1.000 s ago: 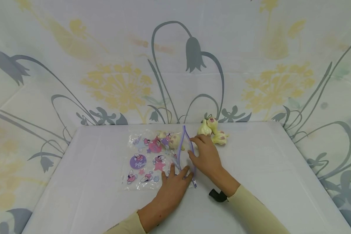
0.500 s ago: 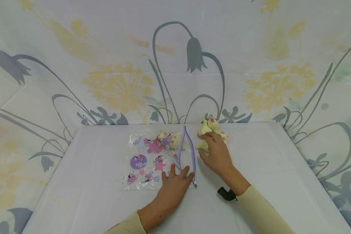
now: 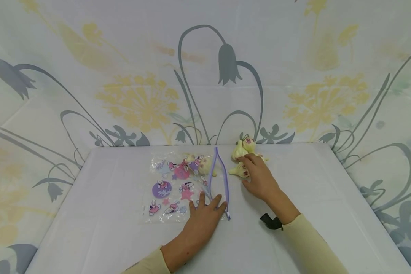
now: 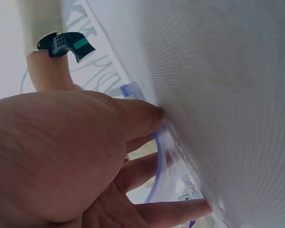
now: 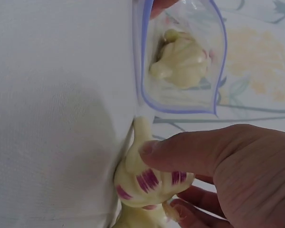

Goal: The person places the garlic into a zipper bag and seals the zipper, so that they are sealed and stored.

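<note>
My left hand (image 3: 203, 224) rests with spread fingers on a clear printed zip bag (image 3: 162, 207), near its purple-edged mouth, which gapes to the right. Inside the bag lies pale garlic (image 5: 180, 61). My right hand (image 3: 260, 179) is at a garlic bulb (image 3: 239, 171) just right of the bag mouth. In the right wrist view its thumb (image 5: 180, 152) lies on this purple-streaked bulb, with the other fingers curled round the far side. More garlic bulbs (image 3: 239, 150) sit behind it, partly hidden by the hand.
A white table (image 3: 106, 236) carries everything, with a flower-patterned cloth (image 3: 205, 95) rising behind and at both sides. A black wrist device (image 3: 271, 222) sits at my right sleeve.
My right hand has moved right from the bag mouth to the garlic bulbs, its thumb and fingers coming round the nearest one. The left hand and the bag have stayed put.
</note>
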Motion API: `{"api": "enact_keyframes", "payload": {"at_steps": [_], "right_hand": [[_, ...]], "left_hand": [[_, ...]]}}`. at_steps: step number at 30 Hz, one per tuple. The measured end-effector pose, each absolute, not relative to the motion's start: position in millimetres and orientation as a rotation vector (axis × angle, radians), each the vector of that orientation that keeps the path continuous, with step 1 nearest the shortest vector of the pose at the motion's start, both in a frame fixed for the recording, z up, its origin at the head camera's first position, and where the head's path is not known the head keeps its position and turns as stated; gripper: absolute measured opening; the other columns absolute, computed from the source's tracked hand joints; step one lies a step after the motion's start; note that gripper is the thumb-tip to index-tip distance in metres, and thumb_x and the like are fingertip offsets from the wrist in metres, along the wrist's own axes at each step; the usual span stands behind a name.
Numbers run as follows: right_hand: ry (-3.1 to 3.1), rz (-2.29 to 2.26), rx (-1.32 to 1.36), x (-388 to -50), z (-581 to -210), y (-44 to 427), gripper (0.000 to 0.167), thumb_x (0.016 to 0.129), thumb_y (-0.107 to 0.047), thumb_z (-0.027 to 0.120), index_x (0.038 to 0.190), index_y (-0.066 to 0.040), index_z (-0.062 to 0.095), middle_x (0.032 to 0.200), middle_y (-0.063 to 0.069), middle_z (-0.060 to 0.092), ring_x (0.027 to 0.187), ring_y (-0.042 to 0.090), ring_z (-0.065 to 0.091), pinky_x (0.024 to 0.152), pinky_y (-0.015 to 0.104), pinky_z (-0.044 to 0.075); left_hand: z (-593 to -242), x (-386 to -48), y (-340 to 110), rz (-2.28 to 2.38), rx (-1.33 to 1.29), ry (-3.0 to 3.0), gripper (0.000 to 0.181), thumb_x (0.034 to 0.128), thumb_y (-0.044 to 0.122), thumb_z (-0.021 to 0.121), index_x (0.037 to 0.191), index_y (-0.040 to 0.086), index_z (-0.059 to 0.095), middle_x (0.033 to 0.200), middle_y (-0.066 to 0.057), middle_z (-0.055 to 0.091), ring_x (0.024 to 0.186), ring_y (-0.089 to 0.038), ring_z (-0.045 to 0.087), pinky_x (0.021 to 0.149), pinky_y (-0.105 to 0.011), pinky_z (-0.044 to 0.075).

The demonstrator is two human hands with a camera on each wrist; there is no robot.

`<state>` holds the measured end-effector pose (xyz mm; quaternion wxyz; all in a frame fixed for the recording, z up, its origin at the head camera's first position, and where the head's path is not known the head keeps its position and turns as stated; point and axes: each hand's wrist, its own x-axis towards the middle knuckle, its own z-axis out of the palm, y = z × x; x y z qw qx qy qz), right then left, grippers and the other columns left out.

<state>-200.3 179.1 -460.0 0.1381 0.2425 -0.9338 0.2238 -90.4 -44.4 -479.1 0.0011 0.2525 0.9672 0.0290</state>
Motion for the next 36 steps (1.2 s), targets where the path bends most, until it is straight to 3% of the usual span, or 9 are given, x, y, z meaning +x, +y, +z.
{"api": "enact_keyframes", "payload": {"at_steps": [8,27,36], "right_hand": [[-2.650,0.641,0.725,-203.8,-462.5,181.7,0.055,0.074,0.016,0.080,0.127,0.007,0.067,0.125,0.023,0.064,0.115,0.041,0.063,0.101,0.053,0.053],[-2.673,0.656,0.688,-203.9,-461.8,185.3,0.056,0.072,0.013,0.080,0.126,0.005,0.064,0.123,0.019,0.063,0.117,0.038,0.062,0.103,0.051,0.052],[-2.676,0.730,0.700,-196.7,-449.0,179.9,0.055,0.077,0.008,0.080,0.129,0.004,0.065,0.127,0.018,0.063,0.119,0.036,0.062,0.102,0.051,0.053]], "left_hand": [[-478.7,-90.2,-44.5,0.085,0.798,3.050,0.048,0.1022,0.006,0.066,0.146,0.026,0.066,0.156,-0.001,0.054,0.139,-0.053,0.052,0.093,-0.072,0.053],[-472.1,-90.0,-43.9,0.070,0.792,3.019,0.049,0.1017,0.008,0.069,0.147,0.026,0.065,0.157,-0.002,0.054,0.140,-0.053,0.052,0.094,-0.072,0.053],[-473.8,-89.5,-43.9,0.058,0.783,3.034,0.048,0.1015,0.007,0.068,0.146,0.027,0.066,0.156,-0.001,0.054,0.139,-0.052,0.052,0.093,-0.072,0.053]]}}
